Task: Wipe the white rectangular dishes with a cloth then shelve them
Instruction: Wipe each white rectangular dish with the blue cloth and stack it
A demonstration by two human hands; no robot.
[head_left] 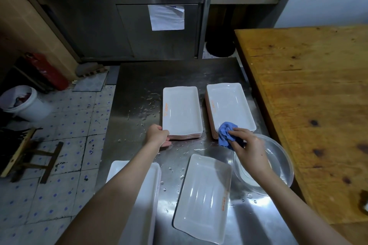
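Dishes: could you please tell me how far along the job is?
Nothing looks shelved: left stack, right stack, near stack and a single dish all sit on the wet table. Left hand grips the left stack's corner; right hand holds the cloth. Which are wiped, I cannot tell; shelving remains.

The grey stainless-steel desk (139,77) looks brushed, dully reflective and beaded with water. Glossy, smooth white rectangular dishes (181,109) contrast with a soft, crumpled blue cloth (226,132). The orange-brown wooden tabletop (310,95) is matt, knotted and worn.
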